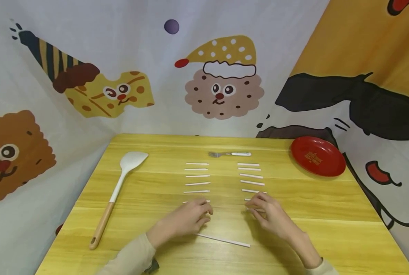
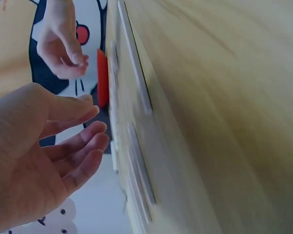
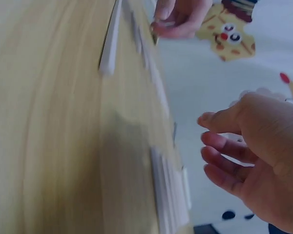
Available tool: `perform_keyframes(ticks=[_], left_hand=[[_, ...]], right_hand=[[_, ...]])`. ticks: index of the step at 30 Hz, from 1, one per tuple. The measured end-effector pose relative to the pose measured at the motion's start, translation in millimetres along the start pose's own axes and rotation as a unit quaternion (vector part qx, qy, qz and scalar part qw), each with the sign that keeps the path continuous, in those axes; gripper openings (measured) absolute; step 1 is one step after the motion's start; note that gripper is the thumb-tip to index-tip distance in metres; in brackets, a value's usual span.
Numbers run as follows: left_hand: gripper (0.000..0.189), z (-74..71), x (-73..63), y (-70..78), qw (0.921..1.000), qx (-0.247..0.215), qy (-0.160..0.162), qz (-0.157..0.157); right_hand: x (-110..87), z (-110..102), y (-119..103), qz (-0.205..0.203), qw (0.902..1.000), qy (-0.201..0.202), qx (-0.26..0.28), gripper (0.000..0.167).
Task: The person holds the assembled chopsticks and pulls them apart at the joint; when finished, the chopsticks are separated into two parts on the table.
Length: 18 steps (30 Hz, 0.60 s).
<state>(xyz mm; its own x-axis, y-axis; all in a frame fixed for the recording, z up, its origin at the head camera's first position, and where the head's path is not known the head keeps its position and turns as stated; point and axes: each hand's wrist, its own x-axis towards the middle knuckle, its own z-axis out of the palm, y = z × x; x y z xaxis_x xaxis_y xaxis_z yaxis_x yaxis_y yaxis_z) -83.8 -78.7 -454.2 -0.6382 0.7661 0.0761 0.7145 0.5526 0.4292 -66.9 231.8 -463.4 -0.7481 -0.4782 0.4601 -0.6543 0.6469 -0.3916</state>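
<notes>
Thin white sticks lie on the wooden table in two columns, several in a left column [image 1: 197, 176] and several in a right column [image 1: 252, 183]. A longer white stick [image 1: 223, 240] lies slightly slanted nearer the person. My left hand [image 1: 187, 218] hovers at the near end of the left column, its fingers loosely bent with nothing between them in the left wrist view. Over the near end of the right column is my right hand [image 1: 276, 217], partly covering the nearest sticks. In the right wrist view, its thumb and fingers [image 3: 219, 158] are apart and hold nothing.
A white spatula [image 1: 132, 161] with a wooden handle lies at the left. Beyond the columns is a fork [image 1: 229, 154], and a red plate [image 1: 318, 156] sits at the back right. A cartoon-printed cloth [image 1: 149, 122] hangs behind the table. A small dark object [image 1: 152, 266] shows beside the left sleeve.
</notes>
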Motion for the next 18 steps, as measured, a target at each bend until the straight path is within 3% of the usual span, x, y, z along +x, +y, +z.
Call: perform_keyframes(ticks=[10, 15, 18], left_hand=[[0.016, 0.8, -5.0, 27.3, 0.9978, 0.041, -0.041, 0.032], [0.017, 8.7, -4.9, 29.2, 0.9961, 0.053, -0.066, 0.026], [0.016, 15.1, -5.3, 28.7, 0.9948, 0.065, -0.074, 0.027]], right_hand=[[2.4, 7.4, -38.4, -0.01, 0.9947, -0.087, 0.055, 0.02], [-3.6, 20.0, -50.2, 0.016, 0.9801, -0.174, 0.094, 0.019], [-6.6, 27.3, -54.2, 0.014, 0.9738, -0.201, 0.105, 0.019]])
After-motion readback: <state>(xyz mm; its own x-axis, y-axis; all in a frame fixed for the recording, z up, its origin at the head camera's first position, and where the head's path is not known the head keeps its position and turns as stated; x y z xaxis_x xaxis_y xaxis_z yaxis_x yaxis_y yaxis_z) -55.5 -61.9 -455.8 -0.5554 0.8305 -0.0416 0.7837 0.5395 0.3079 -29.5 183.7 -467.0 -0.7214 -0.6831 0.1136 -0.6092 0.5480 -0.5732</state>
